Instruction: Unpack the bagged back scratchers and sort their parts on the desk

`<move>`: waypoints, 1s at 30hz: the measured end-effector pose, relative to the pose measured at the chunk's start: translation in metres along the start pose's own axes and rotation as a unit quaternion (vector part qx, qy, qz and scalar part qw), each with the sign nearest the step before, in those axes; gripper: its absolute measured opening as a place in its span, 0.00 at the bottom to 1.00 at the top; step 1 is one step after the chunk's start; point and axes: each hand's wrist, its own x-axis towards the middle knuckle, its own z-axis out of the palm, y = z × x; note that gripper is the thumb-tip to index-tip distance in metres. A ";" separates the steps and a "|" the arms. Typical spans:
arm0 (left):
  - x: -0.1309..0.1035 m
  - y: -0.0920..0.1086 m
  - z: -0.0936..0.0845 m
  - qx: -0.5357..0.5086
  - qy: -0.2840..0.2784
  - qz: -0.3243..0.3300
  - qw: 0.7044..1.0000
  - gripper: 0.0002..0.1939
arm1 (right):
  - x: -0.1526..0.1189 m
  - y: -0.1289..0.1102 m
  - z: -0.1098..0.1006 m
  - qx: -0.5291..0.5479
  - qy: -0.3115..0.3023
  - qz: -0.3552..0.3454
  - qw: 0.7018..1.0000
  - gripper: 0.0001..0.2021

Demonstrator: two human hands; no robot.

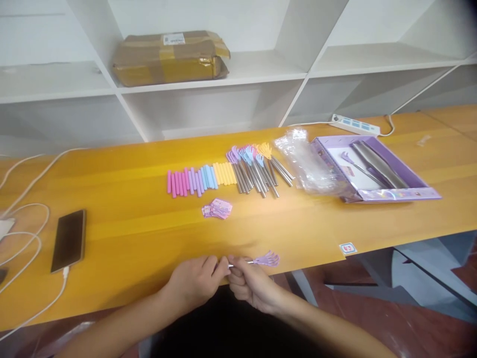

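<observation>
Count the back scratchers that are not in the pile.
2: one scratcher held by the left hand and right hand, another scratcher inside the purple box. More may be hidden by the gray strips.

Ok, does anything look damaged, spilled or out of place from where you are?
The cardboard box on the shelf looks battered: its right end is uneven, with a flap sticking out. The clear plastic bags lie crumpled against the purple box. I see no spill.
</observation>
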 end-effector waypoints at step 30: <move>0.025 -0.001 -0.004 0.121 -0.074 -0.084 0.986 0.10 | 0.014 -0.032 0.028 -0.082 0.007 -0.073 0.994 0.32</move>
